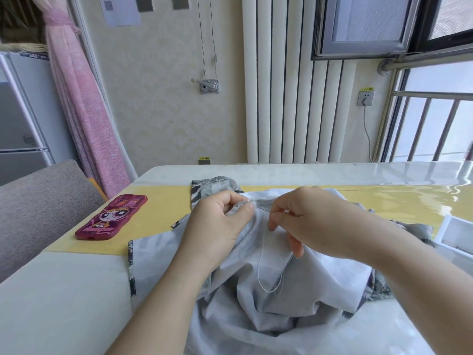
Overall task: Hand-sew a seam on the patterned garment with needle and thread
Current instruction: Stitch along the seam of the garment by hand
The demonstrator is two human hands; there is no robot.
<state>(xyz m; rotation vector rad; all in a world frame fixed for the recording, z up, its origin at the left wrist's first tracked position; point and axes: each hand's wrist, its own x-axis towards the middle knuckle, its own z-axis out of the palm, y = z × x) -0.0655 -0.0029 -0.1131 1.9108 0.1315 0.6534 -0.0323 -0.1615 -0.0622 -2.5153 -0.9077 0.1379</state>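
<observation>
The patterned garment (256, 298) lies bunched on the table, pale grey inside out, with dark patterned edges showing at the back and sides. My left hand (217, 221) pinches a folded edge of the fabric between thumb and fingers. Just to its right, my right hand (314, 219) pinches a thin needle (266, 209) whose tip points into the pinched fold. A white thread (261, 272) hangs from the needle in a long loop over the cloth.
A pink cartoon phone case (111, 217) lies on the yellow mat (158, 213) at the left. A white tray (458, 234) sits at the right table edge. Beyond the table stand a wall, a radiator and a window; a grey sofa is at the left.
</observation>
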